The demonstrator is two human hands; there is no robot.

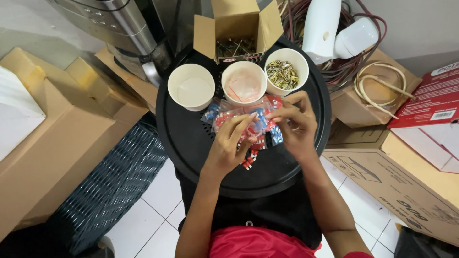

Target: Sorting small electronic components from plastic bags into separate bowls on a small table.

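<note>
Your left hand [228, 143] and right hand [295, 125] meet over the middle of the round black tray [191, 143]. Both are pinched together on one small clear packet [258, 123] with blue and red contents. The packet's long axis runs roughly left to right between your two sets of fingertips; which end is its opening you cannot tell, since the fingers cover both ends.

More packets [217, 113] of the same kind lie in a loose heap under and just behind your hands, fanning toward the cups. A few small red-and-white pieces [248, 162] lie on the tray just below your left palm. What sits inside the packets is too small to make out.

Three white paper cups stand in a row at the far side of the tray. The left cup [191, 87] looks empty. The middle cup [244, 82] holds thin reddish strands. The right cup [286, 71] holds small metal bits.

Behind them an open cardboard box [236, 28] holds dark metal parts, hard to identify. Cardboard cartons [57, 138] flank the tray on both sides. A coil of cable [377, 83] lies on a carton at the right. Your forearms are cut off at the bottom edge.
</note>
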